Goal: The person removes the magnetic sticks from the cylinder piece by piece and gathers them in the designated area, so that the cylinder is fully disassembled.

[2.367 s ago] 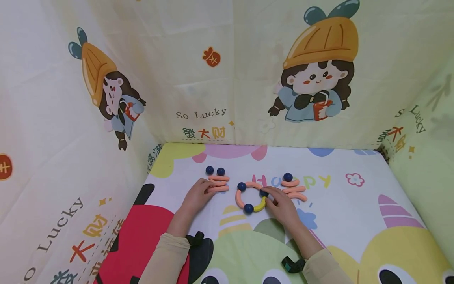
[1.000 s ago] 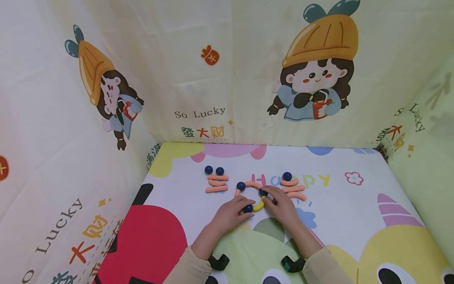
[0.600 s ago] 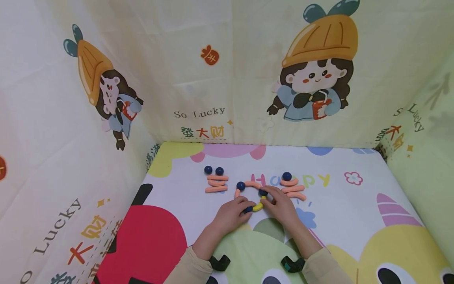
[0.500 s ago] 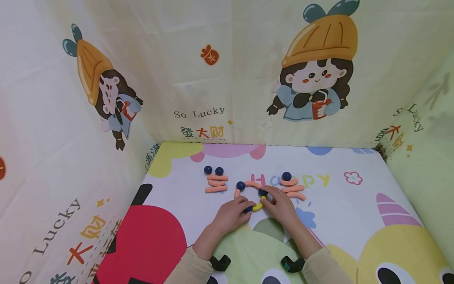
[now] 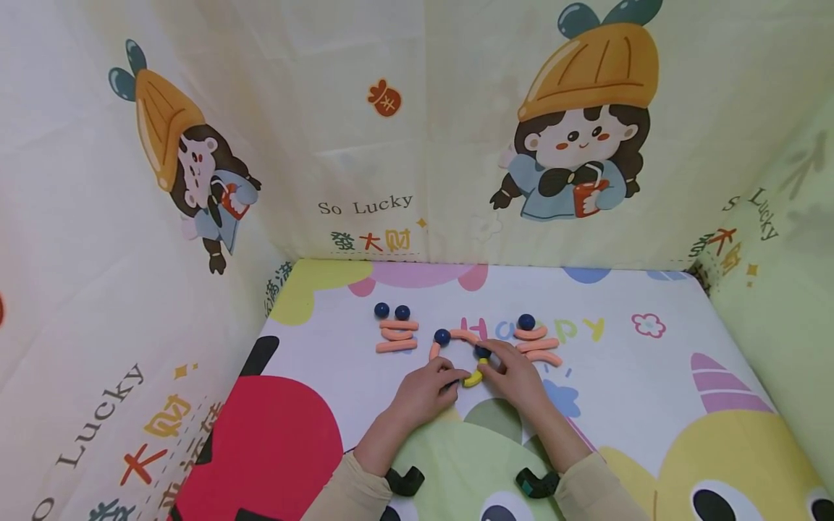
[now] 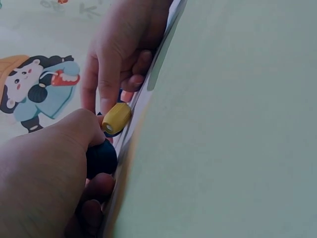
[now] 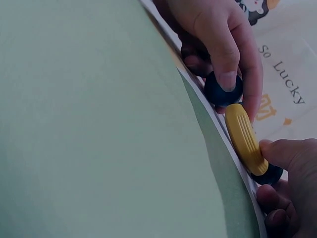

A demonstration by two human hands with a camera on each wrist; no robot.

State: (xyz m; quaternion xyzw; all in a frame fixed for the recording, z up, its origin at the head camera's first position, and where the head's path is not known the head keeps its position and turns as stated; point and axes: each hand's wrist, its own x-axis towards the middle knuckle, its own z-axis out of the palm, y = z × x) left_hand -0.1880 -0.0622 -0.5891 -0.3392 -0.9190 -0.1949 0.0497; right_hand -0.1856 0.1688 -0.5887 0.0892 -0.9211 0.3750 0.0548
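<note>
The yellow, ribbed, curved piece [image 5: 473, 378] is at the near right part of a partial ring on the table [image 5: 619, 398], between the two hands. One end meets a dark blue ball on the right [image 7: 271, 176]; the other end lies close to a dark blue ball on the left [image 7: 218, 95]. Whether that second end touches cannot be determined.

The left hand [image 5: 423, 391] has its grip clamped on the dark blue ball on the left, thumb against its surface; in the head view the ball is mostly hidden. The right hand [image 5: 517, 378] has its grip clamped on the dark blue ball on the right, with the thumb against the end of the yellow piece.

The far part of the ring comprises a salmon-pink curved piece [image 5: 464, 336], a dark blue corner ball [image 5: 442, 338] and a salmon-pink side piece [image 5: 434, 352], the last partly covered by the left hand.

Left of the ring lie a pair of dark blue balls [image 5: 402, 312] and, nearer the person, three salmon-pink rods [image 5: 396, 347]. Beyond the right hand lie a single dark blue ball [image 5: 525, 322] and three salmon-pink strips [image 5: 537, 346].

A black device [image 5: 405, 482] is on the left wrist, a similar black unit [image 5: 537, 483] on the right. A cream printed drape [image 5: 456, 181] stands behind the table.
</note>
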